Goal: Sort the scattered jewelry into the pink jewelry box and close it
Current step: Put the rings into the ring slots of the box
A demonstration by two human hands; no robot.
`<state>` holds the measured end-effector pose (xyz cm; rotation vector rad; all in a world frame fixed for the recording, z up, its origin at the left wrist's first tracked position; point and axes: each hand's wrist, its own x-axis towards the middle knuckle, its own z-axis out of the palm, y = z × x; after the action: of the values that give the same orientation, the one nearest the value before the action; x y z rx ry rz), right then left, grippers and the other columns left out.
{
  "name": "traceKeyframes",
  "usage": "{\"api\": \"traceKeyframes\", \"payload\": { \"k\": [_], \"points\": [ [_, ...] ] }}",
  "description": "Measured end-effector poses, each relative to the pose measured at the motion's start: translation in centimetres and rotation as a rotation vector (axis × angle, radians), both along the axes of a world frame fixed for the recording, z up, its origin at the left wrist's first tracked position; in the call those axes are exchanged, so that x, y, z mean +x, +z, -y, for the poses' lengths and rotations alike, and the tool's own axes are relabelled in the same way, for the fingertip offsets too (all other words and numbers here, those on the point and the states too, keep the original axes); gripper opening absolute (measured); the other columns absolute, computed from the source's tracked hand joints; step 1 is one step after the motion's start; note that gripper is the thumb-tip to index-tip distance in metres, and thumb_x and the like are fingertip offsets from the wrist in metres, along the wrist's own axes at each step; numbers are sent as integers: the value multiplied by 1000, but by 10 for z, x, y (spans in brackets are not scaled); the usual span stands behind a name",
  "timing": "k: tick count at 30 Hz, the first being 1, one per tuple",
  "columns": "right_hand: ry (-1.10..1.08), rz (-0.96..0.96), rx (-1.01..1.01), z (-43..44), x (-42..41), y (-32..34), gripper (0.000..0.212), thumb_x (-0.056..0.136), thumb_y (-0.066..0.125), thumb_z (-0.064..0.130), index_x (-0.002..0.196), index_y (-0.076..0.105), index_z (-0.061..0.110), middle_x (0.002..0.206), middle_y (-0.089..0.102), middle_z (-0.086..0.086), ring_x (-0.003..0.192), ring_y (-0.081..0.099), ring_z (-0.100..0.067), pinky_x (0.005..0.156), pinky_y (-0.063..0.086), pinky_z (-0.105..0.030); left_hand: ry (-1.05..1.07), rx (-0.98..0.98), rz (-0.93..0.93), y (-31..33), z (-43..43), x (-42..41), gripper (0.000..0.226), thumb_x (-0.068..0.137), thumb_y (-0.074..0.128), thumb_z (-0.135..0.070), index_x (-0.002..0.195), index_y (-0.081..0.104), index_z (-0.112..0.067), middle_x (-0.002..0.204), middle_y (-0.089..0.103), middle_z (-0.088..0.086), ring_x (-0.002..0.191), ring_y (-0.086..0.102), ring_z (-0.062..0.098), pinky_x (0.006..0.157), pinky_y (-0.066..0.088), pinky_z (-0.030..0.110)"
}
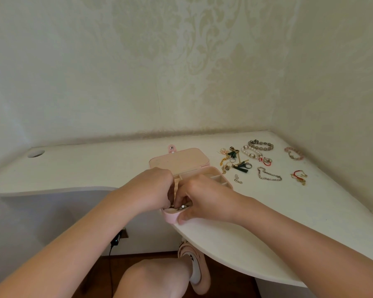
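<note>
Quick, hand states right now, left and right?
Left hand: curled into the pink jewelry box; grasp cannot be told.
Right hand: pinches the box's front wall.

Fingertips of left hand (152, 186) and right hand (205, 197) hidden inside pink jewelry box (181, 161), grasp indiscernible.

**Background only**

White desk (267, 222) with a curved front edge, set into a corner. Round cable hole (36, 153) at its far left. Cream wall (138, 72) behind with a pale damask pattern. Under the desk: black adapter (116, 240) in a wall socket, cord (110, 265) hanging down. Brown wood floor (228, 282). Bare knee (151, 276), pink slipper (204, 284) over a light sock (195, 269).
</note>
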<state>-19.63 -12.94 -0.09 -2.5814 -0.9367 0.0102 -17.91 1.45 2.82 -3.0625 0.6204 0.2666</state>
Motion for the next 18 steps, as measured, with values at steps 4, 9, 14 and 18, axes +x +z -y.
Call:
{"api": "traceKeyframes", "payload": {
  "k": [4, 9, 14, 18],
  "points": [
    [8, -2, 17, 1, 0, 1, 26, 71, 80, 24, 93, 73, 14, 94, 69, 0, 80, 57, -10, 63, 38, -16, -12, -17, 43, -3, -2, -1, 5, 77, 61, -12, 73, 62, -15, 78, 65, 4, 75, 61, 21, 57, 41, 25],
    [-3, 19, 12, 3, 0, 2, 28, 71, 79, 29, 95, 72, 15, 91, 69, 3, 71, 47, -2, 58, 32, -5, -6, -283, -47, -1, -21, 5, 10, 75, 74, -16, 76, 67, -24, 78, 68, -9, 66, 58, -1, 49, 39, 9],
    [4, 3, 45, 3, 1, 2, 27, 69, 81, 27, 91, 73, 14, 85, 68, 3, 63, 45, -3, 58, 33, -8, -75, -384, -151, -3, -21, 4, 10, 77, 75, -17, 84, 70, -21, 68, 64, -15, 55, 55, -10, 52, 42, 8],
    [5, 15, 42, 4, 2, 2, 27, 68, 81, 28, 90, 73, 15, 84, 68, 3, 67, 47, -5, 57, 33, -9, -103, -381, -148, -3, -21, 5, 8, 78, 74, -16, 85, 70, -19, 63, 62, -15, 52, 53, -11, 51, 41, 8]
  ]
}}
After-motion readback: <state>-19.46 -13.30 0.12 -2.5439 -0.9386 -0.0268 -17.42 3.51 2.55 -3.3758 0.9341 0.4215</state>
